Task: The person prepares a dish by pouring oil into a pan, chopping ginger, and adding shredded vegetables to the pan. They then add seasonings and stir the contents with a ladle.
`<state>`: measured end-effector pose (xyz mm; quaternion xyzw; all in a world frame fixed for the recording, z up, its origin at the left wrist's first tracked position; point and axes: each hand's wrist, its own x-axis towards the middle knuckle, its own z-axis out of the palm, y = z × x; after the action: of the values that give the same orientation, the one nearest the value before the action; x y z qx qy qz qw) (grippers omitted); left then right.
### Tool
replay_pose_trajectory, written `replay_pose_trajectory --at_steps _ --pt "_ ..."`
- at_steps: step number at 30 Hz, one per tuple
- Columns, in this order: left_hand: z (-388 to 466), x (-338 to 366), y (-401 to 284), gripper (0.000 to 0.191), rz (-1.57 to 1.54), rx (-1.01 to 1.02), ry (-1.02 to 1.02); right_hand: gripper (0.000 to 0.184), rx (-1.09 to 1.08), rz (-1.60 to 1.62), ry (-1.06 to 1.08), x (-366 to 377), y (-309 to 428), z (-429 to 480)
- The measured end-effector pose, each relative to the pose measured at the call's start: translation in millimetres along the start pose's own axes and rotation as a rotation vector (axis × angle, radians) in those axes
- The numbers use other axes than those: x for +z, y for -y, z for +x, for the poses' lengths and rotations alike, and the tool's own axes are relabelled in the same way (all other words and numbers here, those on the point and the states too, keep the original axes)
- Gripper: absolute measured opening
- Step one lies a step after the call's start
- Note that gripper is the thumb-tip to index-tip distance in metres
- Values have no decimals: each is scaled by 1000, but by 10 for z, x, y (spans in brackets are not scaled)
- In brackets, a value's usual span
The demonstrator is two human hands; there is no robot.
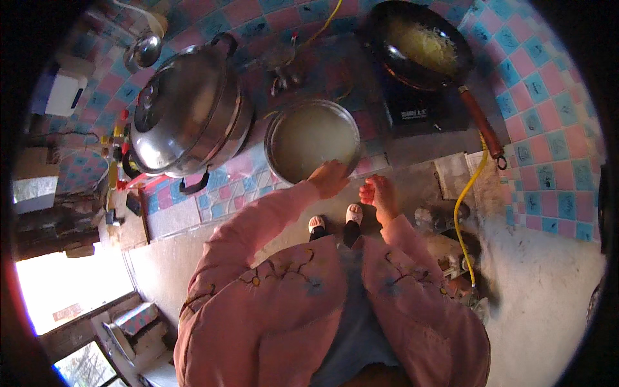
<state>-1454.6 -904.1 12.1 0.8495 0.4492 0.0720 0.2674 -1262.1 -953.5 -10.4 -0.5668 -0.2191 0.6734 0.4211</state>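
Note:
A round metal basin [314, 138] holds cloudy, pale liquid. My left hand [330, 179] is at its near right rim, back of the hand upward; its fingertips are hidden, so whether it grips the rim cannot be told. Just right of the basin, apart from it, is my right hand [379, 193], its fingers curled and nothing visible in them. A black wok [420, 46] with a wooden handle [483, 121] sits on a black cooktop [420, 109] at the upper right, with pale shreds of food [430, 48] inside.
A large lidded steel steamer pot [188, 111] stands on the tiled counter [237, 186] at left. Behind the basin are metal tap fittings [285, 80]. A ladle [146, 50] hangs at the upper left. A yellow hose [462, 203] runs down on the right.

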Motion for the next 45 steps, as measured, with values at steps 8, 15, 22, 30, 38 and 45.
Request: replay_pose_trajectory --at_steps 8,15,22,30,38,45 --pt "-329 -146 220 23 -438 -108 -26 22 -58 18 -101 -128 163 -2" --pt "-148 -479 106 14 -676 -316 -27 22 -58 60 -126 -333 268 55" --pt "1078 -2181 -1242 11 -878 280 -765 21 -88 157 -208 -852 206 28" --pt "3148 -2113 -709 32 435 208 -546 19 -61 222 -255 -1291 131 -122" --pt "1467 -1889 160 23 71 180 -208 19 -30 87 -318 -1105 14 -65" --pt "424 -737 1265 33 691 -7 136 16 -24 -68 -111 -490 50 -21"
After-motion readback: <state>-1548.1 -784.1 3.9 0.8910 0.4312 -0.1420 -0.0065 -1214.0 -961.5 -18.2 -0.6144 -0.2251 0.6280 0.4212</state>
